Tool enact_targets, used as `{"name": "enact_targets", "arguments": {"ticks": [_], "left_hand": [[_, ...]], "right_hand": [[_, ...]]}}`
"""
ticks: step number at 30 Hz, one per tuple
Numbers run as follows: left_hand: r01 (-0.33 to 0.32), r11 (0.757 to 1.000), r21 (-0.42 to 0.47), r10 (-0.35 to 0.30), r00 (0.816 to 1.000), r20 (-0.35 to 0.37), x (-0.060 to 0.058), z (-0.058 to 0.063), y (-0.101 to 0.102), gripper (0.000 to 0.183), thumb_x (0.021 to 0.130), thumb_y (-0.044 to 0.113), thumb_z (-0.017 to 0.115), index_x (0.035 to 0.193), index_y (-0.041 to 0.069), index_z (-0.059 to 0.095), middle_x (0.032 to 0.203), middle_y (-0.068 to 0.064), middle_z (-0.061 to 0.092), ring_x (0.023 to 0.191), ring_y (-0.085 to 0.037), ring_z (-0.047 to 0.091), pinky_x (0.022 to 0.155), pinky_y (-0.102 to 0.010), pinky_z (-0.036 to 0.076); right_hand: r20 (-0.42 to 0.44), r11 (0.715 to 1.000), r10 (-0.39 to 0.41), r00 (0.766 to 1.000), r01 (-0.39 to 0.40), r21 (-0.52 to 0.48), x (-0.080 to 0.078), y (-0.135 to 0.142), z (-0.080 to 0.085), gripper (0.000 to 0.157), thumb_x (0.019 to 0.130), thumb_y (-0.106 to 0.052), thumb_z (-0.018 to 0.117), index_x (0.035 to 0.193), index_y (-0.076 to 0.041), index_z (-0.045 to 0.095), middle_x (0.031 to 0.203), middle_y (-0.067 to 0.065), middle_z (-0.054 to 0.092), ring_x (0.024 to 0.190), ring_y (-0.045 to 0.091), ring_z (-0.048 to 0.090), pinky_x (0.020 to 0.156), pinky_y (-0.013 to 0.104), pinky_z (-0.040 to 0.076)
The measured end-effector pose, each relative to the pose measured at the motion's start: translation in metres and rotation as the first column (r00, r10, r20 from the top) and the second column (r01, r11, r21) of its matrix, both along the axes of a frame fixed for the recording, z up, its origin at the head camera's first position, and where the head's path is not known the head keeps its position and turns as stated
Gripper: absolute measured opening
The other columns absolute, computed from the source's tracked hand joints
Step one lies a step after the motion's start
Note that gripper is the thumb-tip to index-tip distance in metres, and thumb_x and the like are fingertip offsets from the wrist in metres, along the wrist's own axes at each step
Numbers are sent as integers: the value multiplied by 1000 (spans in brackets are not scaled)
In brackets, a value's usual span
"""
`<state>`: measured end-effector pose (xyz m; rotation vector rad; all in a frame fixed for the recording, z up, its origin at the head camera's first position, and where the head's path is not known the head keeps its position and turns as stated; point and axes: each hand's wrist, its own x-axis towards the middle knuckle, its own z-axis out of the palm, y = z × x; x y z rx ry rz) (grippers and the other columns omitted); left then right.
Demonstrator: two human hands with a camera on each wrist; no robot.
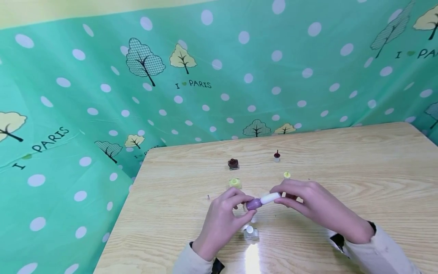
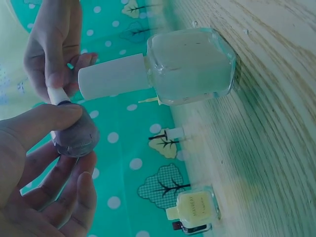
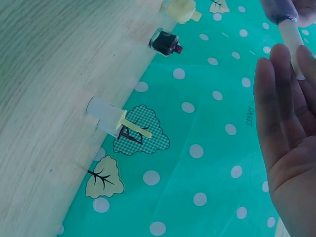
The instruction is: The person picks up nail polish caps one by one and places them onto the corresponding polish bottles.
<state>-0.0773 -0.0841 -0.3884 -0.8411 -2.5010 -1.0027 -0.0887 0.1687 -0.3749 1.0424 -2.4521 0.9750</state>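
My left hand [image 1: 224, 219] grips a purple nail polish bottle [image 1: 253, 204] between thumb and fingers, tilted in the air above the table. Its white cap [image 1: 270, 198] is pinched by the fingertips of my right hand [image 1: 309, 198]; cap and bottle meet in line at the neck. Below the left hand stands a clear nail polish bottle [image 2: 192, 66], its white cap [image 2: 113, 76] on. Farther back are an uncapped yellow nail polish bottle [image 1: 235, 183] and an uncapped dark red one [image 1: 233, 164].
Two white caps stand with brushes up: one with a yellow brush [image 3: 136, 129] beyond the right hand, one with a dark red brush [image 1: 276, 153] farther back. All stand on a wooden table [image 1: 164, 213]. A green dotted cloth [image 1: 205, 95] hangs behind and at the left.
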Motion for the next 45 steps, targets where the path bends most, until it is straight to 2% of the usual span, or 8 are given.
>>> {"name": "enact_targets", "arguments": {"ticks": [6,10,15,19,26,37,42,45], "left_hand": [[-5,1000,9,5,1000,-27,0,0,1,20,77,13,85,96,13,78,88,9,65,74,0,58,66,-16,52],[-3,1000,8,3,1000,-21,1,0,1,20,77,13,85,96,13,77,88,9,65,74,-3,59,66,-17,53],[-3,1000,-5,3,1000,1,1,-1,1,21,78,12,84,97,13,77,88,9,64,74,-6,61,67,-16,52],[2,1000,-10,-2,1000,11,0,-2,1,21,78,12,84,97,13,77,89,9,65,75,-6,61,68,-16,53],[2,1000,-10,-2,1000,14,0,-2,2,21,78,12,84,97,13,77,89,9,65,75,-5,62,68,-17,53],[7,1000,-14,-7,1000,13,1,-1,2,20,78,12,84,96,14,77,89,10,66,75,-7,63,70,-12,50],[5,1000,-29,-5,1000,22,1,0,1,20,78,13,84,97,14,77,89,10,66,76,-7,63,70,-12,50],[2,999,-42,0,999,45,2,-1,0,20,78,15,84,97,14,77,90,10,65,77,-5,62,70,-14,51]], "right_hand": [[20,999,-43,999,42,16,1,-3,0,11,91,-19,72,90,-28,67,73,-23,53,61,-8,44,51,11,40],[60,997,-67,996,66,27,2,-3,-1,10,90,-23,73,98,-29,69,76,-23,58,63,-9,48,52,15,43],[45,999,-38,998,37,15,3,-2,-1,40,81,-19,82,118,-22,67,95,-17,66,73,-8,56,56,15,48],[-4,1000,0,1000,0,2,2,-1,-1,47,76,-10,85,118,-20,67,103,-13,69,76,-6,61,61,13,50],[-62,999,41,997,-43,-26,-1,-3,-1,36,77,-3,82,106,-21,72,99,-15,69,78,-5,61,68,7,48],[-12,997,-64,998,64,31,1,-6,0,15,91,-20,72,83,-33,68,77,-27,57,60,-9,41,52,11,38],[43,991,-123,991,121,59,3,-6,1,6,91,-26,72,92,-31,69,77,-25,56,61,-9,44,51,15,40],[35,990,-124,992,121,66,5,-4,1,21,86,-28,78,105,-28,68,86,-23,61,68,-9,51,54,15,43]]}}
